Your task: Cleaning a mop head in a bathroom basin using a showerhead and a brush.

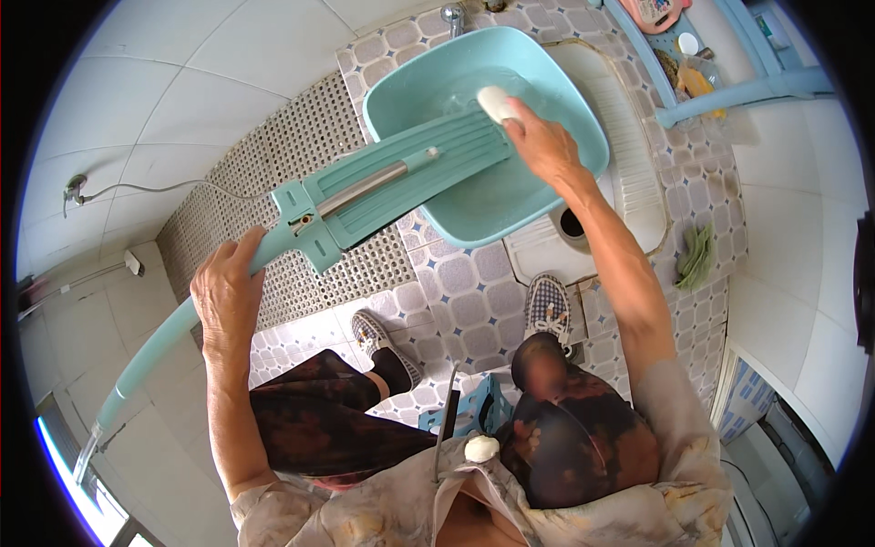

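Observation:
My left hand (pixel 228 287) is wrapped around the pale teal handle of a flat mop (pixel 392 164). The mop's long, ribbed head slants up to the right, its far end over a light teal basin (pixel 592 137). A metal rod runs along the middle of the head. My right hand (pixel 544 146) grips a white oval block (pixel 497 104), perhaps soap or a brush, at the mop head's far end. Water lies in the basin, which rests partly over a squat toilet (pixel 633 173).
A tap (pixel 453 18) is behind the basin. Perforated grey matting (pixel 273 155) covers the floor at left. A blue rack (pixel 756 100) with small items stands at upper right. A green cloth (pixel 696 257) lies near the right wall; a blue stool (pixel 478 406) is between my legs.

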`<action>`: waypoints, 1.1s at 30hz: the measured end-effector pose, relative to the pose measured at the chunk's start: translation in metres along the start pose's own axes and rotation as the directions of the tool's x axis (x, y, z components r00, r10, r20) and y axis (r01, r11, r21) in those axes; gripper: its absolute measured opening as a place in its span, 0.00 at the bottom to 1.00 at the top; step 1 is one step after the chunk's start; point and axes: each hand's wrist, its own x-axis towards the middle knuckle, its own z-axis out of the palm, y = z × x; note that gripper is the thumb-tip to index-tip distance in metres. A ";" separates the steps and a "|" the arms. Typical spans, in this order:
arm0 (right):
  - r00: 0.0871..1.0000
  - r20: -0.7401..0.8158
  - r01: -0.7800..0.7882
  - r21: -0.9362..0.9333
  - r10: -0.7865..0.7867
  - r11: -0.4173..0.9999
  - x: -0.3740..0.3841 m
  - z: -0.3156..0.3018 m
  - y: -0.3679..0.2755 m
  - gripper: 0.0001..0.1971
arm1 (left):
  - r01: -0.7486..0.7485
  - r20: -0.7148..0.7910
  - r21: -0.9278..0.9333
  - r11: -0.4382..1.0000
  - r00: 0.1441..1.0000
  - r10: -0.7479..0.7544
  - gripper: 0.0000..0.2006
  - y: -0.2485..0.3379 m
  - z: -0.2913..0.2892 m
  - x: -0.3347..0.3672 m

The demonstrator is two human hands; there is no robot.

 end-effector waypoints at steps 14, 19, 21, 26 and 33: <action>0.989 0.150 -0.014 -0.002 0.014 1.000 0.019 0.027 0.025 0.22 | -0.017 0.029 -0.058 0.998 0.999 0.019 0.23 0.001 0.014 0.001; 0.956 0.140 0.221 0.233 -0.257 0.947 -0.019 0.047 -0.022 0.22 | 0.001 0.039 -0.039 0.999 0.999 0.001 0.22 0.002 0.011 0.002; 0.974 0.217 0.047 0.065 -0.060 0.997 -0.001 0.036 0.003 0.22 | -0.014 0.031 -0.025 1.000 0.999 0.015 0.21 0.004 0.010 0.004; 0.978 0.154 -0.119 -0.125 0.138 0.985 0.020 0.013 0.044 0.23 | -0.017 0.025 -0.045 0.999 1.000 0.019 0.21 0.006 0.013 0.001; 0.981 0.168 0.070 0.174 -0.100 0.982 -0.017 0.036 0.009 0.23 | 0.023 0.037 -0.074 0.997 0.999 -0.021 0.21 0.003 0.010 -0.002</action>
